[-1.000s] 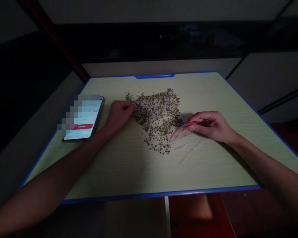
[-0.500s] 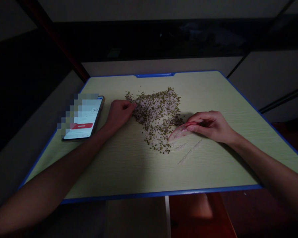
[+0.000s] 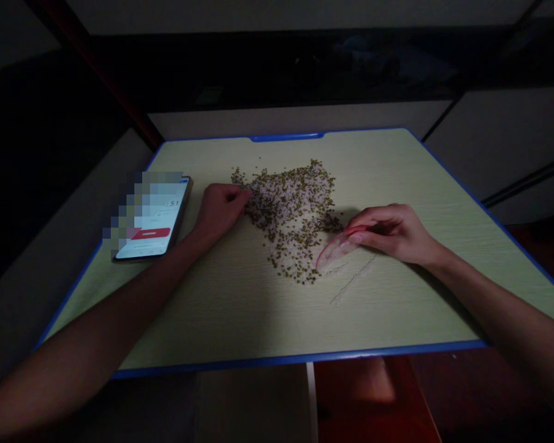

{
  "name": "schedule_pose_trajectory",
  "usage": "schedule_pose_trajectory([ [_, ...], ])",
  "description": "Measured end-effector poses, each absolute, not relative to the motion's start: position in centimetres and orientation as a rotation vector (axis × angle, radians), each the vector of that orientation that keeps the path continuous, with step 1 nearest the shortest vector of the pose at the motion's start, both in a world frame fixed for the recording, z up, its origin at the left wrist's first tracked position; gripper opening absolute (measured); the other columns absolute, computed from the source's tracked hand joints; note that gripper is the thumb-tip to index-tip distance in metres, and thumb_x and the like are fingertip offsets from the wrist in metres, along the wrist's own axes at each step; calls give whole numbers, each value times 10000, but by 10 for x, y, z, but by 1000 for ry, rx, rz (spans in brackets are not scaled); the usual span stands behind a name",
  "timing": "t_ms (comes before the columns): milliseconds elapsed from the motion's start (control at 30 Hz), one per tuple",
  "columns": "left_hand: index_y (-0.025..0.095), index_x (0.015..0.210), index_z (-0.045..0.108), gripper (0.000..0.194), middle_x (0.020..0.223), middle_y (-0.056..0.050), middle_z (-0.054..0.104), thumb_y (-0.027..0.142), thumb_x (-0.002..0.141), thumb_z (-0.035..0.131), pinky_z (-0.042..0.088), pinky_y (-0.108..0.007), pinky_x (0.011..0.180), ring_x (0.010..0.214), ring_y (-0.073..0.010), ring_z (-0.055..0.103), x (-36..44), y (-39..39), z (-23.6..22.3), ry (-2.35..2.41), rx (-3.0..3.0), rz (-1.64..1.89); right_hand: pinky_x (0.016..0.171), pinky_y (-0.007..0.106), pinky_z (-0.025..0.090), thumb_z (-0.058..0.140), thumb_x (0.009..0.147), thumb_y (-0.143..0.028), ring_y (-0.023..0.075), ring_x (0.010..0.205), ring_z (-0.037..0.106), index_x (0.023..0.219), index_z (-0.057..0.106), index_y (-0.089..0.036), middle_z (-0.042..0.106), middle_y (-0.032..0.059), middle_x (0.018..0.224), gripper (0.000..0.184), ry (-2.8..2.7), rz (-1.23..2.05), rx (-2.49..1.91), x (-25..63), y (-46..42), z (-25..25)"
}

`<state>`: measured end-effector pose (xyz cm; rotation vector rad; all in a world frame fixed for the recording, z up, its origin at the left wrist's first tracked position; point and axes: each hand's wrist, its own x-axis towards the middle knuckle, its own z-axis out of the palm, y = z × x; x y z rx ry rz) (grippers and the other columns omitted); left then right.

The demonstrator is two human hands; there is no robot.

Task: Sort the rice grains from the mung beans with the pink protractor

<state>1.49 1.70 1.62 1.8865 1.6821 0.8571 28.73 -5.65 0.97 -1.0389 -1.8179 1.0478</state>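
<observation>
Centrally on the table, a loose heap of small green beans mixed with pale grains. Thickest at the far side; a thinner tongue runs down toward the near edge, where pale grains lie spread among scattered beans. A few strays sit apart past the far left corner of the heap.

Left hand: at the heap's left margin, fingers curled in, thumb against the index finger, closed. Tips meet the outermost beans. Whether a bean or grain is pinched between them, cannot tell; too small and dark.

Right hand: to the right of the heap, gripping a clear sheet with a red rim, thumb on the near side, fingers behind. Sheet slants down and leftward, its lower tip just beside the thin tongue of beans; contact with the tabletop hard to make out. A dark cluster of beans lies just beyond it.

Below the sheet, two thin pale streaks of grains or powder, running obliquely, the right one longer.

Phone at the table's left side, screen lit, partly masked by blurred blocks; digits "51" readable, red button under them. Left forearm passes close by its lower right corner.

Blue trim borders the tabletop. Light dim throughout.
</observation>
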Motion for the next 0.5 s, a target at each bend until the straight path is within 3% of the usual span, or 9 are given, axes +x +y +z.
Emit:
schedule_pose_trajectory([
  [500, 194, 414, 416, 342, 391, 39, 386, 307, 731, 478, 280, -253, 482, 427, -91, 343, 15, 16, 16, 1666, 1908, 871, 503, 186, 499, 695, 690, -164, 100, 541, 630, 720, 687, -187, 684, -6, 609, 39, -1799, 1097, -985, 289, -57, 11],
])
